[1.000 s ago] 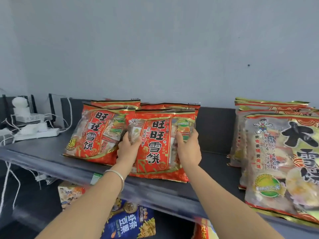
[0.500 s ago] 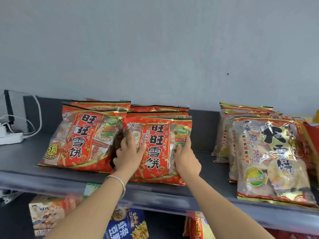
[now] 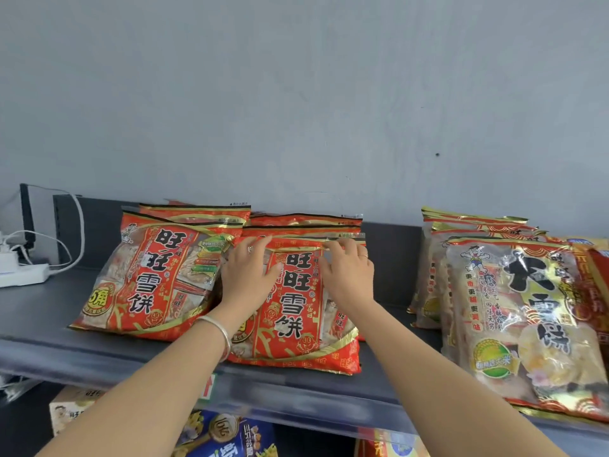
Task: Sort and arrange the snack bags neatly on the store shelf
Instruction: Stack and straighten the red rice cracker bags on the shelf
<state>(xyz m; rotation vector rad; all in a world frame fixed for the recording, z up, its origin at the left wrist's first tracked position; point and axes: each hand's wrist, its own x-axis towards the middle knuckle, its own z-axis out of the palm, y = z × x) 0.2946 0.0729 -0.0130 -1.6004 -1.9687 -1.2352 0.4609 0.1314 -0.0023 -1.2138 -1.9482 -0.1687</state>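
front red snack bag (image 3: 298, 311): leans back near the middle of the shelf (image 3: 36, 311), its bottom seam just short of the front edge, its top against more red bags (image 3: 303, 222) stacked behind it. left hand (image 3: 248, 275): laid flat on the bag's upper left, fingers straight and reaching the top seal; grip released, pressing only. silver bangle (image 3: 219, 334) on that wrist. right hand (image 3: 349, 272): spread over the bag's upper right, fingertips at the top seal; grip released, nothing pinched. a ring shows on one finger.

just beside, toward the shelf's left end: a second stack of the same red bags (image 3: 148, 275), tilted, touching the front bag's left side. well apart, toward the right end: a stack of pale rice-cracker bags (image 3: 514, 311), leaning back. far left end: white power strip (image 3: 23, 275) with cables. grey wall (image 3: 296, 94) behind. below the shelf: blue snack bag (image 3: 227, 437) and a carton (image 3: 72, 410), partly hidden.
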